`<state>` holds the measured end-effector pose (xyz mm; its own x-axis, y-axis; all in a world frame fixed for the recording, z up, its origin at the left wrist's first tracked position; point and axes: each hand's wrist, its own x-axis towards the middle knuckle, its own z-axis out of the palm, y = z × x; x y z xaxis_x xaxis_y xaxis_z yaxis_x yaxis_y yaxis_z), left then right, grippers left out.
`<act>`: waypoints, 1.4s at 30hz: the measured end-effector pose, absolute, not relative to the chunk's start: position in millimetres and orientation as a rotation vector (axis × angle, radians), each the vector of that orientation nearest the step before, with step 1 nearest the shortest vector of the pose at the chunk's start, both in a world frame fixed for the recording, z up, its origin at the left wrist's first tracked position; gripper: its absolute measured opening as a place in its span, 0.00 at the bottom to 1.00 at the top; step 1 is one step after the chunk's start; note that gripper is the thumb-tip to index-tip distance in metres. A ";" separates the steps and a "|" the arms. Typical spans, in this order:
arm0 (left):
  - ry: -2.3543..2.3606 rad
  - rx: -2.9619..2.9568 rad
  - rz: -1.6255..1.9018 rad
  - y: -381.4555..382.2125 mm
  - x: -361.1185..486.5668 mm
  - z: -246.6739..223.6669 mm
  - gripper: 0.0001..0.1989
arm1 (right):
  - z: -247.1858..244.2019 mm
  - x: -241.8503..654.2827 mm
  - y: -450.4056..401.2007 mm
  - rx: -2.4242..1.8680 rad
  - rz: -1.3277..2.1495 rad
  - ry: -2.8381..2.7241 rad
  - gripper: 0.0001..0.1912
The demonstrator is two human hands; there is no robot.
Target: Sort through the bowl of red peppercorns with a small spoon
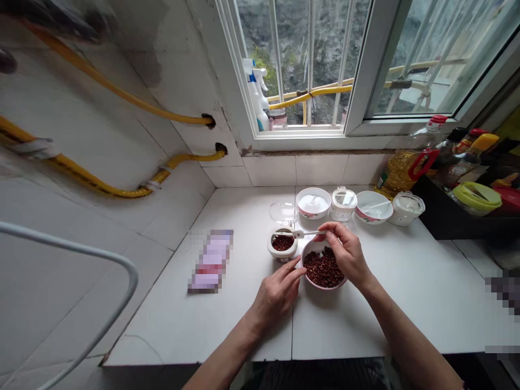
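Between the thumb and fingers of my right hand [345, 252] is the handle of a small white spoon [311, 233]. It reaches left, and its far end lies above the mouth of a small white seasoning jar [271, 249]. Dark reddish-brown peppercorn-like bits [283, 242] fill part of that jar, and its clear lid [283, 213] is flipped up behind. The same bits lie in a white bowl [304, 254] right of the jar. My left hand [278, 290] grips this bowl at its left rim, fingertips pressed together there. My right wrist hangs beside the bowl's right edge.
Behind stand a bowl of white grains [313, 214], a lidded jar [343, 205], another bowl with a spoon [372, 218] and a second jar [406, 210]. An oil bottle [400, 168] and a black rack [442, 216] are at right. A purple packet [210, 261] lies left.
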<state>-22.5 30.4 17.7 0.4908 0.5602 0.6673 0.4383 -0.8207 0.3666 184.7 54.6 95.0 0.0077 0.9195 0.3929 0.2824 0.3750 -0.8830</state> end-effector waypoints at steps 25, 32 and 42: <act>0.864 2.570 1.228 31.1 -22.9 16.0 0.18 | 79.1 200.8 56.1 -1.331 0.515 -1.792 0.09; 0.867 2.567 1.224 30.8 -23.0 15.3 0.18 | 83.5 208.5 57.4 -1.358 0.824 -1.584 0.08; 0.864 2.553 1.216 30.5 -23.2 15.3 0.19 | 81.4 202.3 57.9 -1.317 0.802 -1.757 0.09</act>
